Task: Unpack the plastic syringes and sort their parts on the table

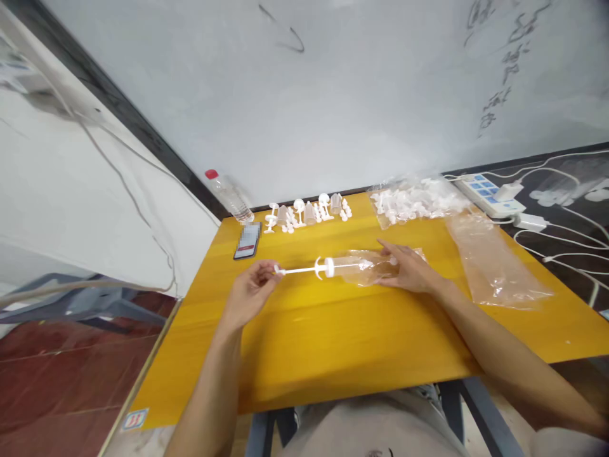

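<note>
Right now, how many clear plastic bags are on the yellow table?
3: one around the syringe under the right hand, one holding white parts at the back, one empty at right.

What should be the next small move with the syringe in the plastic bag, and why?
Probably keep sliding the clear plastic syringe further into the small clear plastic bag. The left hand pinches the end of its white plunger rod, the right hand rests on the bag, and the white flange and rod seem to be outside the bag's mouth.
</note>
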Demonstrator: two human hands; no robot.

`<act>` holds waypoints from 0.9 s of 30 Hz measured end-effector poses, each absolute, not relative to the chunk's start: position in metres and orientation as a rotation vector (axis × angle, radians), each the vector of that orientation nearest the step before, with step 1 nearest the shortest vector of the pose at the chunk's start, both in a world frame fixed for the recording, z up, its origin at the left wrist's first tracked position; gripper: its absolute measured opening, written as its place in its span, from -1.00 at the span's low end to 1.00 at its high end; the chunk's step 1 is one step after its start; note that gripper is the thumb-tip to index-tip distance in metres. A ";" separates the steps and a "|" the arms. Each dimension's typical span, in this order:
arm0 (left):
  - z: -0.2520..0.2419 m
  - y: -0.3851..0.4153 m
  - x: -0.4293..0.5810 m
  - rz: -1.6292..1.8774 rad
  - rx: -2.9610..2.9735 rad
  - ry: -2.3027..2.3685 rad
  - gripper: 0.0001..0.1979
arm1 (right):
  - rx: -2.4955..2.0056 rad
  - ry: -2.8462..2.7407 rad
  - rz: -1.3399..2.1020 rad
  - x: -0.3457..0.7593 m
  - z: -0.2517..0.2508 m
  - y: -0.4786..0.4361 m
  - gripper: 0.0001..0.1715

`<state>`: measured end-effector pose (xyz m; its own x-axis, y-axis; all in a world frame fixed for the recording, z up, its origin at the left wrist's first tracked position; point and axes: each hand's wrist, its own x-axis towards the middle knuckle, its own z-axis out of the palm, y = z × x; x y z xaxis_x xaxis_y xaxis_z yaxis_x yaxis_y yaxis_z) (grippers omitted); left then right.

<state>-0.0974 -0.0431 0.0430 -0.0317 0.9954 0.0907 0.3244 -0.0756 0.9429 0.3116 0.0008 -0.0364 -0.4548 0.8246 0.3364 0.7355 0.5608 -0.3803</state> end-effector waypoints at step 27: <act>-0.008 -0.018 -0.005 1.131 0.886 1.117 -0.42 | -1.624 -2.030 0.198 0.211 0.000 0.028 -0.20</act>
